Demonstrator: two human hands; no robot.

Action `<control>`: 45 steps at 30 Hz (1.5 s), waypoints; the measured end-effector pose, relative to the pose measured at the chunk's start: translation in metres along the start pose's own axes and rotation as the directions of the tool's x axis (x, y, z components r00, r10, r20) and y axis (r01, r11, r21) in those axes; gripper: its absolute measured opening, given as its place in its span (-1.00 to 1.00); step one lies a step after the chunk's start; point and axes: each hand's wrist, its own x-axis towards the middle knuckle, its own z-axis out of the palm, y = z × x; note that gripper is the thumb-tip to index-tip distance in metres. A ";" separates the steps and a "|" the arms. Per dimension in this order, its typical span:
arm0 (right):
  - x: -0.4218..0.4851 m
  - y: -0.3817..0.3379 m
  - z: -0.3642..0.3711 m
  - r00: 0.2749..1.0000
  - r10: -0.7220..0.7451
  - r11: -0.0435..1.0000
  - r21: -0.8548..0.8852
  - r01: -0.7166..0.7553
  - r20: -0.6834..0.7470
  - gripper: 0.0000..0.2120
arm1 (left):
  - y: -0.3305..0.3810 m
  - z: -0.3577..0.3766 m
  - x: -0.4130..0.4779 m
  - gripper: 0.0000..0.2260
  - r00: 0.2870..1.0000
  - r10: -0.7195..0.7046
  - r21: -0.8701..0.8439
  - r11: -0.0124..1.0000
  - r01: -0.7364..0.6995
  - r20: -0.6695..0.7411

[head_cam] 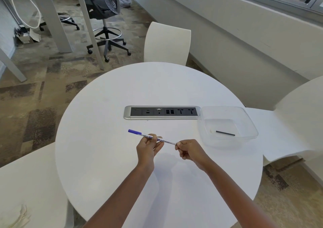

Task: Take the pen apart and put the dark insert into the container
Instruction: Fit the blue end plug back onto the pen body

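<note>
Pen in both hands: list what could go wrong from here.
1. The right hand pinches only the tip of the pen; it may slip as it pulls.
2. The pen is held above the table, not the container; a freed part could roll away.
3. The left hand grips mid-barrel, which might flex.

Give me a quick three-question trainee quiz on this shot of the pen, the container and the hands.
1. True or false: the container is empty.
2. Which end of the pen does the right hand pinch? A) the blue cap end B) the end opposite the cap
3. Fill in: the left hand grips the pen around its ____.

Key
1. False: a dark insert lies flat on its floor.
2. B
3. middle
</note>
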 end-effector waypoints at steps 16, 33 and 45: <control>-0.007 0.009 0.011 0.805 -0.590 0.571 -0.739 0.356 -0.068 -0.84 | 0.001 0.003 -0.001 -0.86 0.999 -0.044 -0.082 0.996 0.042 -0.028; -0.003 -0.003 -0.007 0.961 0.212 0.971 0.074 -0.228 0.180 -0.69 | -0.004 -0.003 0.002 -0.87 0.996 0.030 0.097 0.995 -0.039 0.088; 0.008 -0.007 0.024 0.976 -0.218 0.828 -0.532 0.179 -0.012 -0.87 | -0.009 -0.009 0.007 -0.87 0.992 0.010 0.439 0.896 -0.065 0.126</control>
